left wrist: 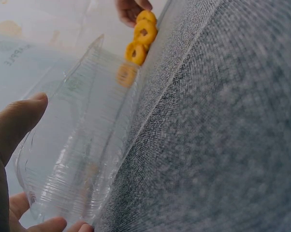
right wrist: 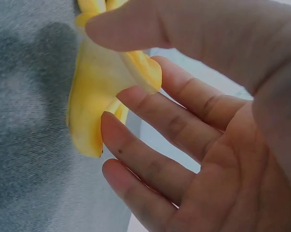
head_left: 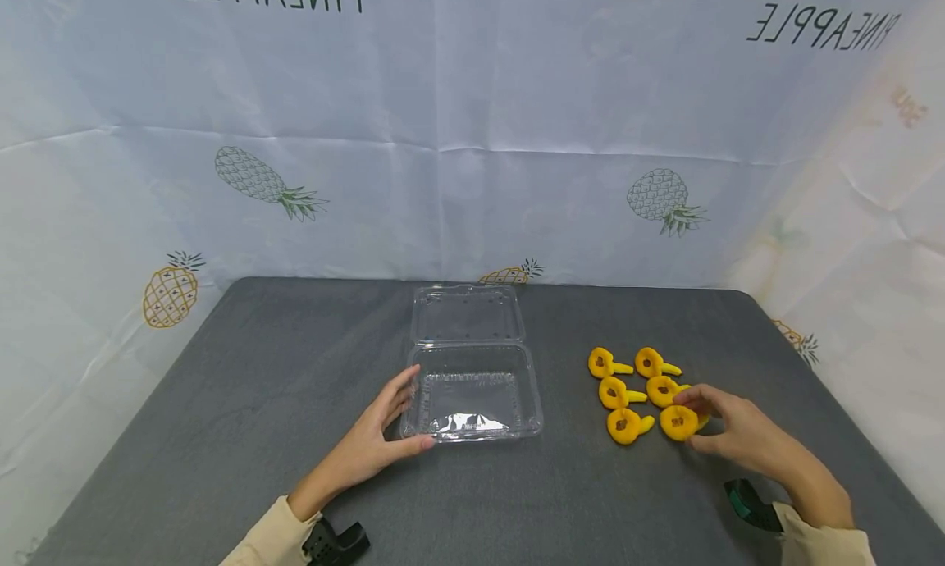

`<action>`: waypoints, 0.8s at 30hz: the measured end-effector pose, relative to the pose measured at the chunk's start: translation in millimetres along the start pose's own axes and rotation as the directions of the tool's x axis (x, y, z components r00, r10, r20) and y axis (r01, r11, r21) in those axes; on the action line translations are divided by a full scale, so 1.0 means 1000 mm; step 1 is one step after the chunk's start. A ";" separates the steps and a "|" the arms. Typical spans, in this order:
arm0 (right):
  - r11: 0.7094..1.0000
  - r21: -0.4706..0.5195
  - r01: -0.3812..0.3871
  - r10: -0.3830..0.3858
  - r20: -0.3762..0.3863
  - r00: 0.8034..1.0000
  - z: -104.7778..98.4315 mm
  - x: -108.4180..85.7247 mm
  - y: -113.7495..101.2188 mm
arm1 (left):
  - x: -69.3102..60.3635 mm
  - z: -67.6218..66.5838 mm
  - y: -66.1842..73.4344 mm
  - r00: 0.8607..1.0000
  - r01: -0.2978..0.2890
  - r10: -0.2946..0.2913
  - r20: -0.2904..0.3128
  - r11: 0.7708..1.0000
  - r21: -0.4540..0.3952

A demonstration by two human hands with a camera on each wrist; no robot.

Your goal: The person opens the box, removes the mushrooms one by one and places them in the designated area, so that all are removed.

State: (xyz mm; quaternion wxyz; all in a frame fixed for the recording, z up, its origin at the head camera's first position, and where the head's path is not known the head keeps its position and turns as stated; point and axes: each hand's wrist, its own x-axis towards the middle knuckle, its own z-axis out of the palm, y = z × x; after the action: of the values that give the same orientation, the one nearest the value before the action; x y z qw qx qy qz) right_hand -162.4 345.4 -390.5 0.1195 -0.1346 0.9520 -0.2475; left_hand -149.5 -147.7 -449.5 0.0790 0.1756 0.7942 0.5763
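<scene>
A clear plastic clamshell box (head_left: 535,394) stands on the dark grey table with its lid (head_left: 467,316) folded back. My left hand (head_left: 369,439) rests at the box's near left corner, thumb along the front and fingers against the left side. On the right lie several yellow mushrooms (head_left: 623,426), round caps with brown centres and short stalks, in two columns. My right hand (head_left: 738,431) pinches the nearest mushroom (head_left: 677,423) of the right column between thumb and fingers. Its stalk points toward the palm (right wrist: 218,193) in the right wrist view.
The grey table (head_left: 244,402) ends at a pale cloth backdrop (head_left: 517,74) printed with pineapples. Bare table lies between the box and the mushrooms. A black wrist mount (head_left: 335,545) sits on the left wrist, and another (head_left: 749,504) on the right.
</scene>
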 end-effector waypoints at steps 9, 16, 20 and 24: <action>1.000 0.004 -0.015 0.015 0.002 1.000 0.003 0.003 0.004 | 0.000 0.000 0.000 1.000 0.013 -0.013 -0.004 1.000 0.005; 1.000 -0.013 -0.025 0.025 -0.002 1.000 0.002 0.003 0.004 | 0.000 0.000 -0.001 1.000 0.000 0.000 -0.006 1.000 0.004; 0.999 -0.021 -0.032 0.031 -0.015 0.999 0.003 0.003 0.004 | 0.000 0.000 -0.001 1.000 -0.008 0.008 -0.005 1.000 0.005; 0.999 -0.022 -0.029 0.029 -0.033 0.999 0.003 0.003 0.003 | 0.000 0.000 -0.001 1.000 -0.016 0.016 -0.004 1.000 0.004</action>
State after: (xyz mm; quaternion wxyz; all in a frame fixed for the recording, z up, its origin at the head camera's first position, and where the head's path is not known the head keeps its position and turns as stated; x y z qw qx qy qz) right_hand -164.5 345.6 -395.2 0.1061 -0.1181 0.9584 -0.2372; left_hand -149.8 -148.3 -450.7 0.0724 0.1808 0.7942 0.5756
